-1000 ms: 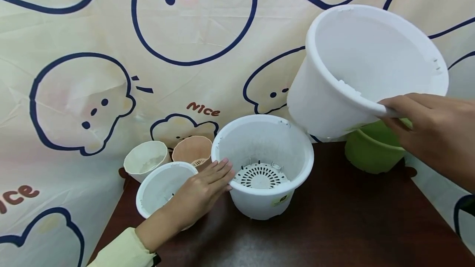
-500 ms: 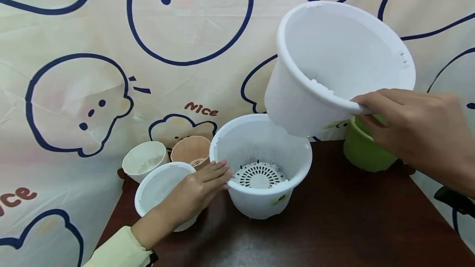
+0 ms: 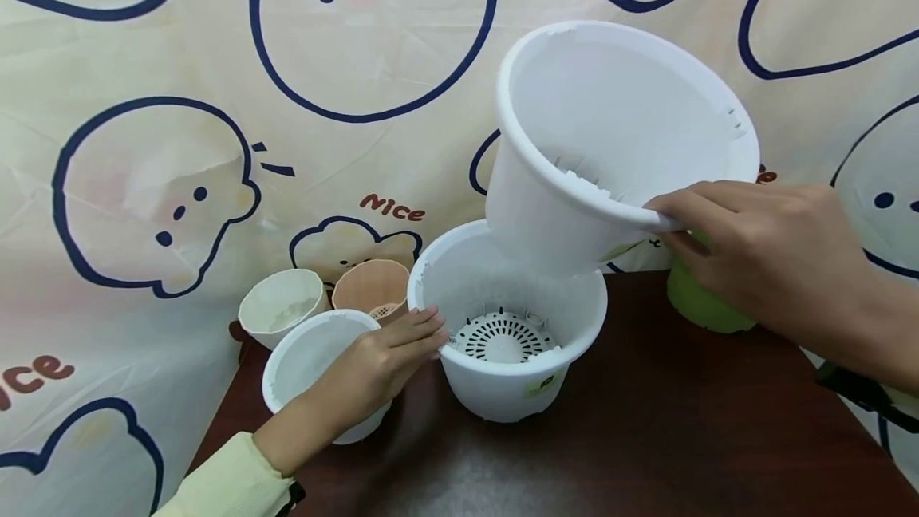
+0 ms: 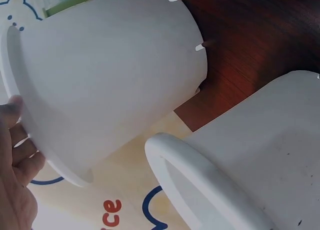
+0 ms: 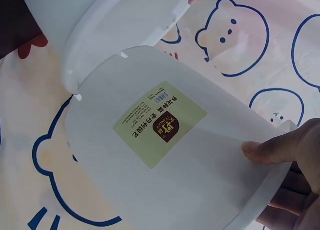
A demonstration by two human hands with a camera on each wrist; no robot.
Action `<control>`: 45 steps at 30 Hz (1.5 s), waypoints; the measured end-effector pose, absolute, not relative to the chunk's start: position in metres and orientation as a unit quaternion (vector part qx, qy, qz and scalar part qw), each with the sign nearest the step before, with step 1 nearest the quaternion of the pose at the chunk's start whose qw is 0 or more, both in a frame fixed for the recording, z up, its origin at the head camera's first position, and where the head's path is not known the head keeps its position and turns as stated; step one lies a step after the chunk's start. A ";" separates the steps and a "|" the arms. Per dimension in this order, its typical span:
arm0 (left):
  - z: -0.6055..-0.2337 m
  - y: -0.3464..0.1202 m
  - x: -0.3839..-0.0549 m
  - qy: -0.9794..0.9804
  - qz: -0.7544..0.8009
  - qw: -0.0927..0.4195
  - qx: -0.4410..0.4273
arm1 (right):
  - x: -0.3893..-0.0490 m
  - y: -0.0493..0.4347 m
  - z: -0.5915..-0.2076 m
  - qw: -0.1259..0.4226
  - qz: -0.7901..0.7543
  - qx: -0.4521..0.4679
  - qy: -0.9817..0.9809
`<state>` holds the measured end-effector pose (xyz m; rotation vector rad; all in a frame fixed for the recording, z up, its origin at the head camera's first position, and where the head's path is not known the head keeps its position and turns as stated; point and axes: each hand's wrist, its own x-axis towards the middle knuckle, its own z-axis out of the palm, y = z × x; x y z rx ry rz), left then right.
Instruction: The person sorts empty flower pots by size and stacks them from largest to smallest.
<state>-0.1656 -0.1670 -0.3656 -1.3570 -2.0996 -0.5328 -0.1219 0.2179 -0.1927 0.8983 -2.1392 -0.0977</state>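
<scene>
A large white flowerpot (image 3: pixel 495 393) stands upright on the table, its slotted bottom disc visible inside. My left hand (image 3: pixel 380 365) holds its left rim, and in the left wrist view the fingers lie at the flowerpot's rim (image 4: pixel 110 79). My right hand (image 3: pixel 761 238) grips the rim of a second white flowerpot (image 3: pixel 546 206), thumb on the outside in the right wrist view. That flowerpot (image 5: pixel 200 150) is tilted, mouth toward me. Its lower end hangs over the standing one's mouth; the right wrist view shows them close, contact unclear.
A smaller white pot (image 3: pixel 323 357) stands left, partly behind my left forearm. Behind it are a cream pot (image 3: pixel 280 311) and a peach pot (image 3: pixel 369 287). A green pot (image 3: pixel 707 305) stands back right, partly hidden. A cartoon-print cloth (image 3: pixel 402 86) hangs behind the dark table (image 3: pixel 646 429).
My right hand has carried the tilted white flowerpot leftward, and lately a little lower, over the standing one. My left hand has stayed on the standing flowerpot's rim.
</scene>
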 end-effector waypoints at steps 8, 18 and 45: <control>-0.365 -0.164 -0.166 -0.787 -0.195 0.289 -0.510 | -0.126 0.205 -0.198 0.411 -0.021 0.388 -0.825; -0.364 -0.166 -0.166 -0.775 -0.196 0.303 -0.519 | -0.124 0.193 -0.202 0.377 -0.003 0.408 -0.831; -0.361 -0.166 -0.166 -0.790 -0.203 0.281 -0.506 | -0.126 0.177 -0.211 0.363 0.022 0.445 -0.818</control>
